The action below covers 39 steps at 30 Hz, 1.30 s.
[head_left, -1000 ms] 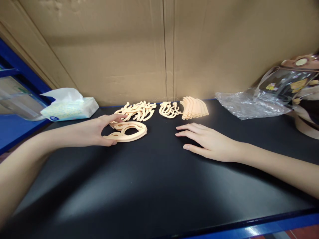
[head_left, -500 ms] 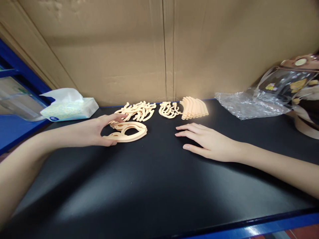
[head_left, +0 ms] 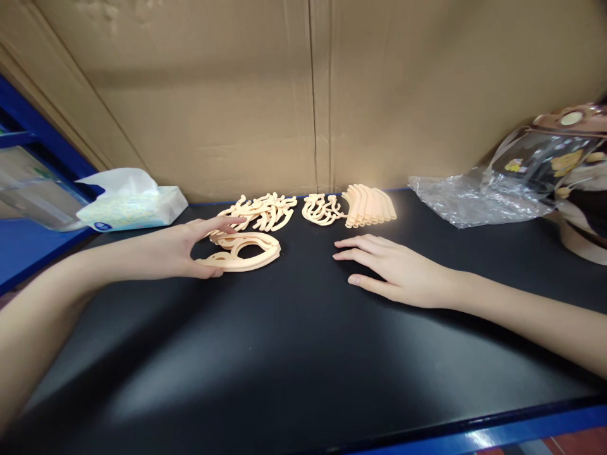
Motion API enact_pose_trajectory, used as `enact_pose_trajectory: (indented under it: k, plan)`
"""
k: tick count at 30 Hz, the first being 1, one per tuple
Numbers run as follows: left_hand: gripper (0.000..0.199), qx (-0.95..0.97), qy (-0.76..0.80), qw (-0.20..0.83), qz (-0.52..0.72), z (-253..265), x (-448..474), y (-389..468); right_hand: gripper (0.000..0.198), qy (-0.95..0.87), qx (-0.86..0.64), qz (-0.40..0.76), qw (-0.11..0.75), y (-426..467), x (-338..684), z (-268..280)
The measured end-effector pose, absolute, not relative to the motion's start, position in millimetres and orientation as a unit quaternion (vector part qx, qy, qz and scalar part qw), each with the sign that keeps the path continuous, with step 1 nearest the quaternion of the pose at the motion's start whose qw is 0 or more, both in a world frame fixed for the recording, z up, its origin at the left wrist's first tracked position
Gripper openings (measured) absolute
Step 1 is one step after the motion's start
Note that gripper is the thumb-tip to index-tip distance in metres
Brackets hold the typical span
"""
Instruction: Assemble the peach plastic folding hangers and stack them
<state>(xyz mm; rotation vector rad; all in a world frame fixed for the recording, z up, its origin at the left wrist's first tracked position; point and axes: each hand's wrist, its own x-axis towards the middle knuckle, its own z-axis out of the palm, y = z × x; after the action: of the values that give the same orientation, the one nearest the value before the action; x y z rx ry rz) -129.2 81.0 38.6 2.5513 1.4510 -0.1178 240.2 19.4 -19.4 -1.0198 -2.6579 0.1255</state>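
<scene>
Your tissue pack [head_left: 135, 212] has a tissue [head_left: 121, 182] poking out; crumpled clear plastic [head_left: 474, 201] lies beside the see-through bag [head_left: 533, 155]. Your left hand [head_left: 183, 251] spans the curved cream pieces [head_left: 256, 261], grip unclear, a loose pile [head_left: 272, 216] just behind; your right hand [head_left: 398, 270], open, is near the tubes [head_left: 370, 205].

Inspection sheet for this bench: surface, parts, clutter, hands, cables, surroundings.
Surface: black tabletop, blue edging.
Parts: curved pieces at the left hand; behind, a larger pile, a smaller pile and a row of tubes, all pale.
Clutter: tissue pack at left; crumpled clear plastic at right, by a see-through bag.
Hands: left hand spans the curved pieces, grip unclear; right hand open, holding nothing.
Cables: nothing seen.
Surroundings: cardboard behind, blue frame at left.
</scene>
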Motion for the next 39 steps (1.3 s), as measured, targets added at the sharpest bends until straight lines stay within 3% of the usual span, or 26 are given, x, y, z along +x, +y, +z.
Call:
enact_pose_trajectory:
  k: [39]
  plan:
    - [0.09,0.846,0.526,0.052,-0.072,36.7,-133.6,84.7,0.041,-0.923,-0.353,0.045,0.15,18.7,241.1,-19.4]
